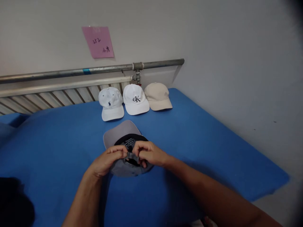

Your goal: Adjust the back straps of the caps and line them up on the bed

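Note:
A grey baseball cap (121, 131) lies upside down on the blue-covered surface, its brim pointing away from me and its dark inside showing. At the back opening of the cap, my left hand (106, 159) pinches the adjustment strap (132, 155) beside its buckle. My right hand (150, 153) has its fingers closed on the strap's other side, a short way to the right. Part of the strap is hidden behind the fingers of both hands.
Behind stand a white cap with a small dark logo (111, 102), a white CK cap (135, 98) and a beige cap (157, 95), in a row. A radiator (59, 97) and metal pipe (106, 68) run along the wall. A dark object (14, 201) sits lower left.

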Demonstrator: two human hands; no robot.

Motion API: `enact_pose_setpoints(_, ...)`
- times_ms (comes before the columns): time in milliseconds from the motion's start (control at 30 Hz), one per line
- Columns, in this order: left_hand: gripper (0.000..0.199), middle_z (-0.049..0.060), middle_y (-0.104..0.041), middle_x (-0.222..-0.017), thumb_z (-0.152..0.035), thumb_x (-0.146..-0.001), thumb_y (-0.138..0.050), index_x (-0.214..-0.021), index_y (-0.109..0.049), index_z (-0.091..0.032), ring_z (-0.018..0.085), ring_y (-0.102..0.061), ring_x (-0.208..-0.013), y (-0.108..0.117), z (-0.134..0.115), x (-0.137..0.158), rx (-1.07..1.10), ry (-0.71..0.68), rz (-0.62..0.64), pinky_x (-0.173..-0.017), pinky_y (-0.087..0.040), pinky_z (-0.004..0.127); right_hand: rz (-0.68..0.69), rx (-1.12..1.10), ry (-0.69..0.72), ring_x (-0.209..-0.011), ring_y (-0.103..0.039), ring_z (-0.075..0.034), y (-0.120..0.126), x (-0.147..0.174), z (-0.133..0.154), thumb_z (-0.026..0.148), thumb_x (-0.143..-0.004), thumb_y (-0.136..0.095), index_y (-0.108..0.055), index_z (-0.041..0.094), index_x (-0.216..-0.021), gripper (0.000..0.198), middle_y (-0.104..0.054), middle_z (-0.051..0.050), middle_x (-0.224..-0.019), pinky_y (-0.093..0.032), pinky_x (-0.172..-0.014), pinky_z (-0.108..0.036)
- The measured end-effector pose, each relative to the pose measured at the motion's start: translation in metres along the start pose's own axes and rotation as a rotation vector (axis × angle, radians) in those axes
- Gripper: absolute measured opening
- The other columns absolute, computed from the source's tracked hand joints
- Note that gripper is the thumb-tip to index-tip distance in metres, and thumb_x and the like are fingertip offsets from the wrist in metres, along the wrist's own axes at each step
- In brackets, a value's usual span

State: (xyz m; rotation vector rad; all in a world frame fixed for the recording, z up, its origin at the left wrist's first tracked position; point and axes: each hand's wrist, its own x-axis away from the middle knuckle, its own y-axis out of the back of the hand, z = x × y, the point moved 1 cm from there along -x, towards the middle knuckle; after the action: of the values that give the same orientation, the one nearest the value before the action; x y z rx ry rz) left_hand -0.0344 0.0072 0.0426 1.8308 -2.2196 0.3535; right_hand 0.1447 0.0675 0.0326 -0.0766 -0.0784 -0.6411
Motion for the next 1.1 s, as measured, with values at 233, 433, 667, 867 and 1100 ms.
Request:
enact_pose_setpoints(233, 0.016, -0.002, -0.054, -0.065, -0.03, -0.071, -0.065, -0.068, -0.062, -0.015, 0.01, -0.045, -0.062, 0.002, 0.0, 0.004, 0.036, -0.025, 0.039, -0.06, -0.035, 0.022, -0.114, 0.058, 0.015, -0.044, -0.049, -0.006, -0.001, 0.002, 0.007, 0.006, -0.073, -0.046, -0.062, 0.021, -0.101, 0.035, -0.059, 0.006, -0.063, -0.038, -0.043, -0.016)
enact_pose_setpoints(433, 0.017, -0.003, -0.059, -0.064, -0.029, -0.069, -0.074, -0.073, -0.063, -0.016, 0.008, -0.049, -0.055, 0.003, 0.001, 0.005, 0.166, -0.038, 0.025, -0.053, -0.037, 0.019, -0.127, 0.239, -0.018, -0.049, -0.046, -0.006, -0.003, 0.001, 0.006, 0.013, -0.077, -0.054, -0.061, 0.018, -0.079, 0.008, -0.052, 0.006, -0.06, -0.035, -0.047, -0.017)
enact_pose_setpoints(667, 0.011, -0.002, -0.068, -0.064, -0.022, -0.067, -0.076, -0.073, -0.068, -0.018, 0.009, -0.057, -0.055, 0.013, 0.013, 0.006, 0.266, -0.158, 0.088, -0.053, -0.042, 0.018, -0.29, 0.489, -0.004, -0.056, -0.045, -0.008, 0.005, 0.003, 0.017, 0.011, -0.075, -0.051, -0.057, 0.018, -0.07, 0.01, -0.051, 0.005, -0.061, -0.032, -0.052, -0.02)
enact_pose_setpoints(867, 0.009, 0.001, -0.069, -0.067, -0.021, -0.066, -0.076, -0.068, -0.069, -0.017, 0.011, -0.06, -0.06, 0.012, 0.007, 0.009, 0.268, -0.293, 0.133, -0.057, -0.044, 0.019, -0.269, 0.591, -0.084, -0.056, -0.045, -0.009, 0.01, 0.003, 0.018, 0.009, -0.072, -0.052, -0.057, 0.017, -0.066, 0.011, -0.054, 0.003, -0.06, -0.03, -0.053, -0.022)
enact_pose_setpoints(1100, 0.012, -0.001, -0.067, -0.065, -0.024, -0.067, -0.076, -0.072, -0.066, -0.017, 0.009, -0.057, -0.055, 0.013, 0.0, 0.01, 0.309, -0.207, -0.098, -0.054, -0.044, 0.018, -0.509, 0.55, 0.258, -0.064, -0.052, -0.01, 0.014, 0.009, 0.019, 0.016, -0.079, -0.051, -0.061, 0.019, -0.095, 0.019, -0.062, -0.003, -0.089, -0.041, -0.062, -0.024)
